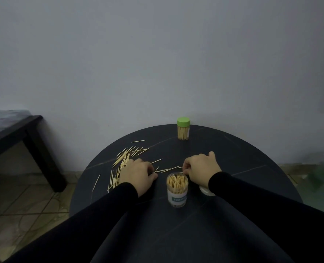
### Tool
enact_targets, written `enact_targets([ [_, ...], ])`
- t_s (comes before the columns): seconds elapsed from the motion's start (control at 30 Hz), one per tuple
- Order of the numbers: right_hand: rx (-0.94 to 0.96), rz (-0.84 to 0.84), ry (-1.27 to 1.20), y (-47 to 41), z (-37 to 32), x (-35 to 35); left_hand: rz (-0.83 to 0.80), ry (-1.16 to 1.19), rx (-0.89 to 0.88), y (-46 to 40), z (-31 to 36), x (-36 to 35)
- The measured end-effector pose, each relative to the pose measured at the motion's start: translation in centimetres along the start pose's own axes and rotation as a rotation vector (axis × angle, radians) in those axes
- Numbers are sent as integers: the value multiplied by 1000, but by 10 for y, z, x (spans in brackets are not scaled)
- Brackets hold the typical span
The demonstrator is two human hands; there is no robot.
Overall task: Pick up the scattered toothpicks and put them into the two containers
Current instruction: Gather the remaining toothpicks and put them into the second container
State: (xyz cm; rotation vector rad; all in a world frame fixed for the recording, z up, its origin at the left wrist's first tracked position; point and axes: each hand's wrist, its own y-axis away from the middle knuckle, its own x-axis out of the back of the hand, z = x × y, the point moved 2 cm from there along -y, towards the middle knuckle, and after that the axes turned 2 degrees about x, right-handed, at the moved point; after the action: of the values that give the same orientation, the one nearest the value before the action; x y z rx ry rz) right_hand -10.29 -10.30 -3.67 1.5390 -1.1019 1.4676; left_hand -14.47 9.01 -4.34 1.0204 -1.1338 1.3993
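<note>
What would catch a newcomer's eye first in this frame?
Both hands, left hand and right hand, work loose toothpicks on the round black table. A scattered toothpick pile lies at left; the open container stands near, the green-lidded container at the far edge.

I look down on a round dark desk (224, 186) in the lower frame. My left hand (138, 172) rests among scattered toothpicks (123, 158) left of centre, fingers curled on some. My right hand (202, 170) pinches toothpicks just above an open container (177, 190), packed full. A green-lidded container (183, 130) stands at the desk's far edge.
</note>
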Motion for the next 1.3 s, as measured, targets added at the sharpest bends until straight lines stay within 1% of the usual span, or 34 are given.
enact_targets([
  [0.1, 41, 23, 2, -9, 2, 0, 6, 60, -8, -10, 0, -3],
  [0.2, 33, 41, -41, -15, 8, 3, 26, 107, 4, -21, -4, -6],
  [0.33, -15, -42, -165, -24, 16, 5, -5, 75, 9, -35, -11, -13],
  [0.4, -6, -46, -216, -28, 17, 4, -16, 54, 1, -41, -12, -13],
  [0.6, 91, -95, -244, -38, 7, 3, -1, 87, -35, -47, -9, -10],
  [0.7, 150, -76, -225, -42, -2, 3, 15, 17, -95, -44, -5, -7],
  [0.77, 209, -37, -186, -43, -6, 3, 40, -57, -149, -42, -2, -4],
  [0.83, 242, -17, -125, -43, -7, 3, 43, -84, -167, -41, 1, -2],
  [0.97, 239, -5, -77, -41, -6, 5, -42, -104, -117, -42, 6, -2],
  [1.1, 312, -111, 185, -42, -15, 7, -154, -201, -95, -44, 10, -4],
  [1.23, 312, -142, 443, -40, -24, 1, -132, -302, -131, -38, 19, -4],
  [1.3, 307, -134, 486, -40, -27, 0, -110, -298, -151, -38, 20, -3],
])
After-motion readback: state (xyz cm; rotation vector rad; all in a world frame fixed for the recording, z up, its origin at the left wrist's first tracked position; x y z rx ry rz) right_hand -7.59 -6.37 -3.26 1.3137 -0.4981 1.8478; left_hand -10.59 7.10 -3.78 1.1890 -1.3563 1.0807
